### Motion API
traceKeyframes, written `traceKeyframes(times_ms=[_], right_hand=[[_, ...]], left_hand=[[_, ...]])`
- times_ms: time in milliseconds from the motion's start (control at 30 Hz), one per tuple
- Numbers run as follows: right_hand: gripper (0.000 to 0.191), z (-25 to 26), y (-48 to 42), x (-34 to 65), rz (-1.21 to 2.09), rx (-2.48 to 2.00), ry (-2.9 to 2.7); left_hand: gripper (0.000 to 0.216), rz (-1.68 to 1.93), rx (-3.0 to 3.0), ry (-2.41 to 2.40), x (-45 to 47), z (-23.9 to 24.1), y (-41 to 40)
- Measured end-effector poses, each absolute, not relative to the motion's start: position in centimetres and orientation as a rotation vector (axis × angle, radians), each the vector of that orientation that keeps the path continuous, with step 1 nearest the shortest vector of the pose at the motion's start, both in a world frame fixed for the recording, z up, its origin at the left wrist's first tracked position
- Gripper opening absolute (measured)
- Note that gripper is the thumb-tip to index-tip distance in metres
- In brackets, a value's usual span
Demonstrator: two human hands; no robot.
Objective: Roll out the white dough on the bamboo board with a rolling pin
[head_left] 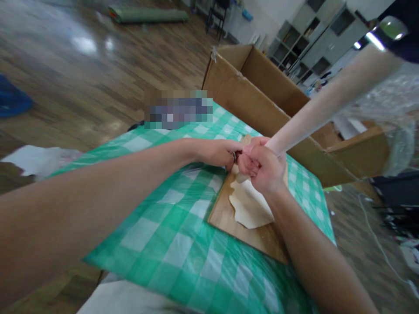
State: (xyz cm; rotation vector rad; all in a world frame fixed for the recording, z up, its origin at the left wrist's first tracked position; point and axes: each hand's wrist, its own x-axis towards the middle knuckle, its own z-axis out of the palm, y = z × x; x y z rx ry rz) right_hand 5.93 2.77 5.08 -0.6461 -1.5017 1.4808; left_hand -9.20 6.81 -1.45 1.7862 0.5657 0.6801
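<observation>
A pale rolling pin [324,102] slants from the middle of the view up to the upper right. My right hand [266,168] is closed around its lower end. Beside it, my left hand [218,152] has curled fingers that meet the right hand's fingers; what they pinch, if anything, is hidden. Below both hands lies a thin, ragged-edged sheet of dough [250,207] on a wooden board [222,207]. The right hand and forearm cover part of the dough and board.
A green-and-white checked cloth [163,244] under clear plastic covers the table. Behind it stands a large open cardboard box [252,96], with crumpled clear plastic [396,104] at its right. A blurred patch [178,109] is at the table's far left edge. A rolled mat [149,15] lies on the floor.
</observation>
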Motion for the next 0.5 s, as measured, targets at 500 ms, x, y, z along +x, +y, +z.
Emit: traceKeyframes(times_ms=[500], right_hand=[[0.041, 5.6, 0.7, 6.2, 1.384, -0.682, -1.341]], left_hand=[[0.035, 0.654, 1.855, 0.720, -9.1, -1.1, 6.8]])
